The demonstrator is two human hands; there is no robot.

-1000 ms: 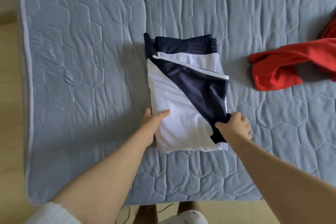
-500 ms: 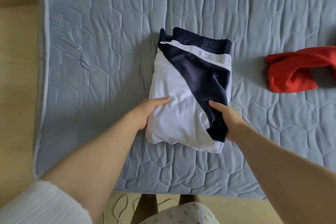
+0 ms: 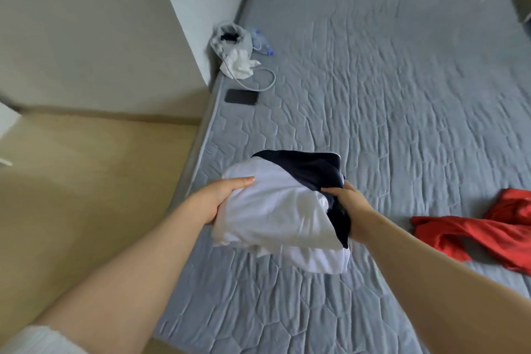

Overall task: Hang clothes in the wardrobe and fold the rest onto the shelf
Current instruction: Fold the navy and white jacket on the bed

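Just above mattress (image 3: 402,80), near its 8 o'clock edge, you hold the folded white/navy bundle (image 3: 275,210): L hand (image 3: 209,201) curled round white side w/ thumb on top, R hand (image 3: 352,204) pinching navy edge; unsupported white layer sags at 5 o'clock, so fold prob drops open en route to shelf.

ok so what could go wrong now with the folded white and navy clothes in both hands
The folded white and navy garment is held only at its sides by the left hand and right hand; its lower white layer sags at the near edge, so the fold may slip open. The right hand's fingers pinch mainly the navy flap, which could pull loose.
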